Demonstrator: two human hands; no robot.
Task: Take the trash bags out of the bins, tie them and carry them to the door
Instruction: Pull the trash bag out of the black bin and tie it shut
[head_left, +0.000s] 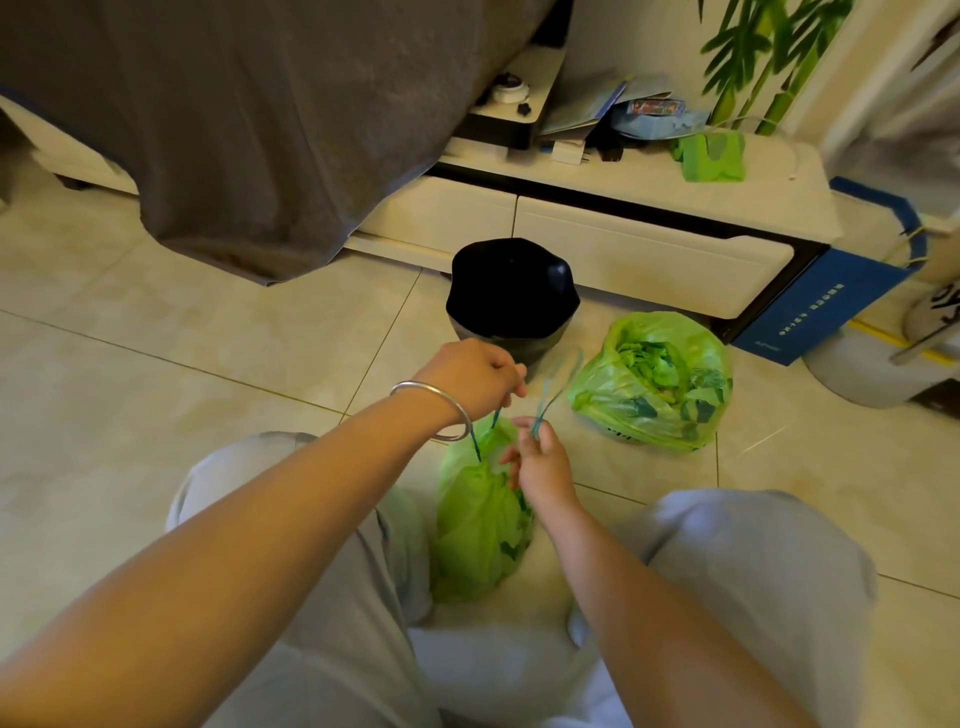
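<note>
green bag gathered at its drawstrings between the knees

a green trash bag (480, 525) was seen low in the centre of the frame, standing on the tiled floor (156, 332) between two knees clad in light grey. its mouth was drawn narrow, and two thin blue drawstrings (550, 387) were led up from it. one string was pinched in the closed fingers of the left hand (475, 376), just above the bag; a silver bangle (436, 413) was worn on that wrist. the looped end of the other string was clamped between the thumb and fingertips of the right hand (540, 467), with the remaining fingers held loosely curled against the bag's neck.

a second green bag (657, 382), filled and left open at the top, was set on the floor to the right of centre. a bin (511, 296) lined in black was placed just above the hands, in front of a white low cabinet (623, 249). a grey cloth (234, 119) was hung across the upper left.
</note>
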